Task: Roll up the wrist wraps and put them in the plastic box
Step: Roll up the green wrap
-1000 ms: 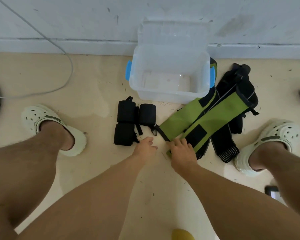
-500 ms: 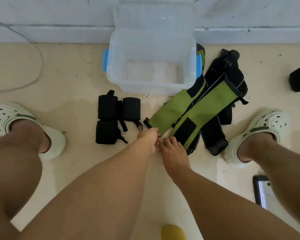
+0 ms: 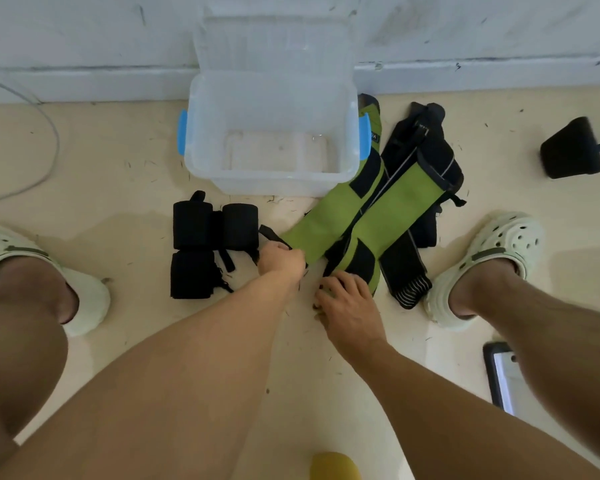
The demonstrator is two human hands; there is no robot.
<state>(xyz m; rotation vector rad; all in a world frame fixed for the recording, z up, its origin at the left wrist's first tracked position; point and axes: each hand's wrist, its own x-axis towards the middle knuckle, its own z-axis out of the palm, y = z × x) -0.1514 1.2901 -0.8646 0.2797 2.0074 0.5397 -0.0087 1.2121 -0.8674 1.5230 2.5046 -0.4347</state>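
Observation:
Two long green and black wrist wraps (image 3: 371,209) lie unrolled on the floor, running from the box's right side toward me over other black wraps (image 3: 409,268). My left hand (image 3: 280,259) grips the near end of the left green wrap. My right hand (image 3: 347,303) rests with curled fingers on the black near end of the right green wrap. A clear plastic box (image 3: 222,183) with blue latches stands open and empty by the wall. Three rolled black wraps (image 3: 194,251) sit left of my hands.
My feet in pale clogs (image 3: 492,258) stand on either side. A black object (image 3: 572,148) sits at the right, a phone (image 3: 499,372) lies near my right leg, a grey cable (image 3: 45,133) curves at the left, and a yellow thing (image 3: 333,465) is at the bottom edge.
Both hands have closed in on the near ends of the green wraps; the left hand now grips the left wrap's end. The view shifted slightly.

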